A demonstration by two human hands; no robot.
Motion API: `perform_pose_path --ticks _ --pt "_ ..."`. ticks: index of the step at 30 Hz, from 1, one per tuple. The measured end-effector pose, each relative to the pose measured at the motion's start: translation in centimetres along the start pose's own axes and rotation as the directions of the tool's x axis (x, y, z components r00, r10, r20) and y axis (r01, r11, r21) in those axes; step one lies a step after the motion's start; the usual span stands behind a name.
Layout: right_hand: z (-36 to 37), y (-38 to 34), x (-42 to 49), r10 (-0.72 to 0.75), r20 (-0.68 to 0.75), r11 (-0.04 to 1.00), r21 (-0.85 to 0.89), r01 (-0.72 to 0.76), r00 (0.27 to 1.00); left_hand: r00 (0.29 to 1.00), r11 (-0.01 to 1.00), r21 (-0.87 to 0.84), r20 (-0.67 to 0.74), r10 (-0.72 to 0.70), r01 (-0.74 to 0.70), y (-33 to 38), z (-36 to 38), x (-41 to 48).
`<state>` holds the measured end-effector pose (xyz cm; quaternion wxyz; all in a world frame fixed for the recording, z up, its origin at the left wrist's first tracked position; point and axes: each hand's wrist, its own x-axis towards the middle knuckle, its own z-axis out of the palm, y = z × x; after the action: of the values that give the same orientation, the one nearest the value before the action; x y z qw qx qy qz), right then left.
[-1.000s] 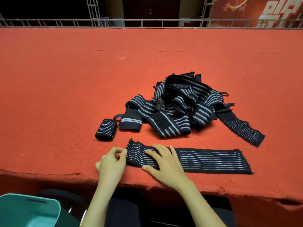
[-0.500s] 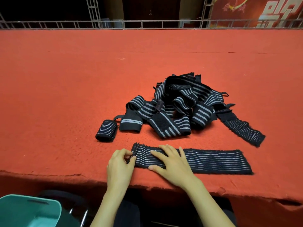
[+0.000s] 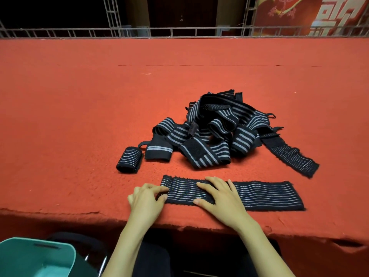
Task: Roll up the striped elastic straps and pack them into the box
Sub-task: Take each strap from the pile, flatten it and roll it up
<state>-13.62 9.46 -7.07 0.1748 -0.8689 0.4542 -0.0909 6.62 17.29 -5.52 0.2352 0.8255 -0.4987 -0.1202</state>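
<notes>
A black strap with thin grey stripes (image 3: 265,194) lies flat along the near edge of the red surface. My left hand (image 3: 146,198) pinches its left end, where a small roll has formed. Flat on the strap just right of that roll rests my right hand (image 3: 219,196), fingers spread. One finished rolled strap (image 3: 129,159) sits to the left of a tangled pile of striped straps (image 3: 215,132). A teal box (image 3: 36,258) stands below the surface edge at the bottom left.
The red carpeted surface (image 3: 79,106) stretches far back to a metal railing (image 3: 179,32). One loose strap end (image 3: 293,158) trails from the pile toward the right. A dark chair edge shows beside the box.
The strap's left end has been rolled rightward, so the flat part is shorter. Both hands shifted right along the strap.
</notes>
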Motion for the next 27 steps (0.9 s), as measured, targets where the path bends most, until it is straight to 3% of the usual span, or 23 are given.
perform_pose_path --ticks 3,7,9,11,16,20,27 --pt "-0.7 -0.9 0.4 0.004 0.029 0.999 -0.044 -0.003 1.0 0.999 0.995 0.089 0.018 0.044 -0.045 0.2 0.3 -0.3" --pt "-0.8 -4.1 1.7 -0.218 -0.021 0.975 -0.04 0.217 0.976 0.999 0.993 0.106 0.004 0.05 -0.05 0.2 0.2 -0.3" --pt "-0.2 -5.4 2.2 -0.26 0.025 0.966 0.0 0.26 0.965 0.998 0.991 0.121 0.035 0.054 -0.058 0.2 0.0 -0.2" --pt "0.5 -5.5 2.5 -0.233 0.063 0.972 -0.008 0.234 0.97 0.997 0.988 0.139 0.055 0.06 -0.067 0.1 -0.2 -0.1" --pt "0.9 -4.2 2.1 -0.208 0.035 0.978 -0.015 0.208 0.978 0.992 0.993 -0.111 -0.117 -0.043 0.03 0.1 -0.2 -0.2" --pt "0.7 -3.0 1.5 -0.176 0.001 0.984 -0.031 0.176 0.984 0.98 0.988 -0.138 -0.172 -0.098 0.074 0.1 0.4 -0.2" --pt "0.8 -1.5 0.9 -0.122 0.001 0.991 -0.05 0.122 0.993 0.973 0.972 -0.237 -0.221 -0.058 0.004 1.4 1.5 -0.5"
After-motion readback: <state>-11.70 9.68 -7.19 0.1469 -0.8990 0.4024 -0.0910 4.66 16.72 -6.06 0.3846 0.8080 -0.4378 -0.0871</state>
